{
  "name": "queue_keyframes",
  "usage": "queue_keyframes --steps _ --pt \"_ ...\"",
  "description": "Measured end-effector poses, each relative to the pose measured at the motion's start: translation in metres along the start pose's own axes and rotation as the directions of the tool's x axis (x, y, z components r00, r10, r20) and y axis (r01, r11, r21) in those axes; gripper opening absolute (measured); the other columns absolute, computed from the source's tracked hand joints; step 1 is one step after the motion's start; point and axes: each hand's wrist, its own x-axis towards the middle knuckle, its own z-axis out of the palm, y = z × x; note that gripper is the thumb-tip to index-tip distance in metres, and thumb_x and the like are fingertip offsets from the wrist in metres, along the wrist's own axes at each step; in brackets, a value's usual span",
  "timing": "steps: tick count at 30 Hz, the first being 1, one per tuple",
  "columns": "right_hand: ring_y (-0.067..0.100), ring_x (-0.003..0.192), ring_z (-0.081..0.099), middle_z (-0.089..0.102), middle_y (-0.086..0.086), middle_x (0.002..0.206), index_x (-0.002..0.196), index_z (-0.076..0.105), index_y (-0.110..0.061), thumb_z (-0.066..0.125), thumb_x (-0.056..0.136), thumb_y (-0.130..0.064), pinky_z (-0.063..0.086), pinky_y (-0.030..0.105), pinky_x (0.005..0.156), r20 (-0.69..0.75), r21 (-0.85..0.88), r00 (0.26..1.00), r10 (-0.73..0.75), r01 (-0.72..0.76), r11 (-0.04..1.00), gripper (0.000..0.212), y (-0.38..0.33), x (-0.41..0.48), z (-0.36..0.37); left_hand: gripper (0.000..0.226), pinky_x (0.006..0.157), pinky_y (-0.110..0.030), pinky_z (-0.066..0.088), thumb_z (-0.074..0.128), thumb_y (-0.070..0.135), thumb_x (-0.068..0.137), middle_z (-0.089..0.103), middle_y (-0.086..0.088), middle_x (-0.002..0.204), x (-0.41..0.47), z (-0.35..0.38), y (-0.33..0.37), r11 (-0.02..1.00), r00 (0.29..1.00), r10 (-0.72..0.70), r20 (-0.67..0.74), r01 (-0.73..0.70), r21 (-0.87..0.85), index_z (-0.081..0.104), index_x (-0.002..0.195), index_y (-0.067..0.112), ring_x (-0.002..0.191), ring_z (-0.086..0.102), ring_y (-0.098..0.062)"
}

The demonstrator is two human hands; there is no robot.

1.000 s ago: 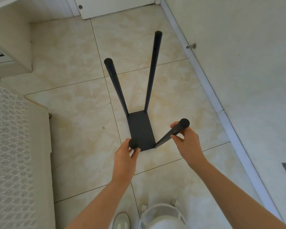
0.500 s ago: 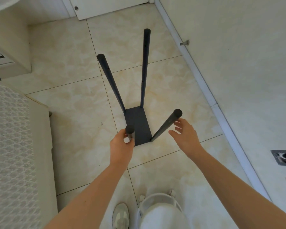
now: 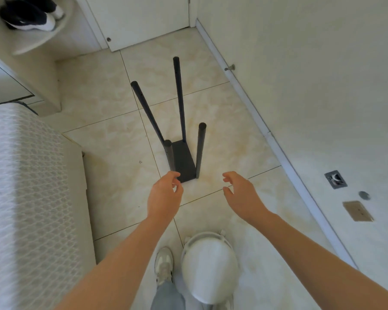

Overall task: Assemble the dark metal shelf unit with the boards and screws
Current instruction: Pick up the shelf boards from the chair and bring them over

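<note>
A dark metal shelf unit (image 3: 184,161), a flat dark rectangular bottom board with four dark round posts rising from its corners, stands upright on the cream tiled floor (image 3: 103,139). It is between a bed with a white patterned cover (image 3: 20,198) on the left and a white wall (image 3: 311,74) on the right. The two far posts (image 3: 179,97) look long and splay outward in the wide-angle view; the two near posts (image 3: 200,151) look shorter.

Both hands hover by the unit's near edge and hold nothing. The left hand (image 3: 165,194) has loosely curled fingers whose tips overlap the board's near-left corner in the view; whether they touch it cannot be told. The right hand (image 3: 242,195) is apart from the unit, with its fingers spread and slightly bent.

Below the hands, a white rounded plastic object (image 3: 208,265) and a white shoe (image 3: 164,262) are on the floor. A pair of black-and-white sneakers (image 3: 27,16) sits on a curved pale shelf (image 3: 38,41) at top left, near a white door (image 3: 143,19).
</note>
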Motion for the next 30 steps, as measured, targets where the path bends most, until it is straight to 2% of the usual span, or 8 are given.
queue_keyframes --steps 3,7,10,13,16,21,25,30 --pt "0.015 0.122 0.051 0.053 0.0 0.136 0.14 0.044 -0.017 0.045 0.102 -0.017 0.038 0.023 0.099 -0.006 -0.026 0.999 -0.032 0.032 0.999 0.039 -0.007 -0.057 -0.019 0.029 0.082 -0.024 0.046 0.054 0.019 0.1 0.068 0.004 0.113 -0.048 -0.018 0.023 0.991 0.997 0.074 0.013 -0.075 0.111 0.062 0.128 0.023 0.105 0.061 -0.013" --pt "0.014 0.125 0.046 0.049 -0.003 0.138 0.142 0.042 -0.018 0.042 0.103 -0.02 0.034 0.019 0.097 -0.028 -0.048 0.999 -0.021 0.019 0.999 0.039 -0.016 -0.13 -0.038 0.028 0.078 -0.022 0.041 0.051 0.025 0.102 0.063 0.009 0.106 -0.103 -0.047 0.05 0.953 0.986 0.165 0.032 -0.168 0.253 0.06 0.128 0.027 0.089 0.053 -0.007" --pt "0.013 0.124 0.046 0.049 -0.003 0.136 0.141 0.042 -0.017 0.041 0.103 -0.021 0.035 0.019 0.097 -0.08 -0.02 0.997 0.006 -0.007 1.0 0.038 -0.023 -0.182 -0.048 0.029 0.079 -0.021 0.042 0.051 0.027 0.102 0.065 0.006 0.111 -0.143 -0.068 0.063 0.936 0.977 0.2 0.07 -0.211 0.282 0.059 0.13 0.027 0.088 0.051 -0.004" --pt "0.013 0.123 0.047 0.051 -0.001 0.135 0.14 0.044 -0.016 0.041 0.104 -0.02 0.035 0.018 0.098 -0.192 0.044 0.98 0.056 -0.048 0.998 0.037 -0.029 -0.234 -0.049 0.029 0.083 -0.024 0.045 0.051 0.028 0.103 0.064 0.005 0.115 -0.182 -0.084 0.067 0.933 0.971 0.207 0.119 -0.233 0.276 0.058 0.131 0.027 0.091 0.05 -0.005" --pt "0.013 0.126 0.045 0.05 -0.002 0.136 0.14 0.044 -0.016 0.041 0.104 -0.021 0.035 0.019 0.098 -0.276 0.058 0.955 0.11 -0.098 0.994 0.037 -0.031 -0.286 -0.039 0.03 0.086 -0.027 0.048 0.052 0.028 0.103 0.064 0.007 0.113 -0.218 -0.093 0.063 0.907 0.945 0.261 0.194 -0.309 0.285 0.057 0.132 0.026 0.099 0.058 -0.009" --pt "0.016 0.127 0.044 0.051 0.0 0.136 0.141 0.044 -0.014 0.044 0.102 -0.018 0.034 0.02 0.099 -0.379 0.121 0.888 0.26 -0.232 0.965 0.038 -0.026 -0.373 -0.007 0.03 0.081 -0.025 0.048 0.052 0.028 0.102 0.065 0.005 0.113 -0.268 -0.101 0.053 0.861 0.884 0.343 0.318 -0.431 0.268 0.058 0.131 0.028 0.098 0.059 -0.009" --pt "0.015 0.13 0.041 0.048 -0.001 0.14 0.143 0.041 -0.016 0.042 0.103 -0.021 0.034 0.022 0.102 -0.393 0.162 0.831 0.393 -0.359 0.919 0.04 -0.017 -0.441 0.017 0.029 0.077 -0.023 0.047 0.051 0.029 0.102 0.065 0.004 0.114 -0.303 -0.099 0.052 0.8 0.815 0.399 0.42 -0.533 0.275 0.058 0.13 0.028 0.086 0.053 -0.005" --pt "0.015 0.13 0.041 0.046 -0.001 0.141 0.145 0.039 -0.017 0.04 0.104 -0.023 0.034 0.022 0.104 -0.443 0.245 0.718 0.537 -0.479 0.843 0.041 -0.001 -0.52 0.034 0.028 0.077 -0.025 0.045 0.051 0.026 0.102 0.067 0.002 0.115 -0.35 -0.079 0.063 0.738 0.723 0.455 0.521 -0.633 0.235 0.06 0.128 0.027 0.099 0.06 -0.013"
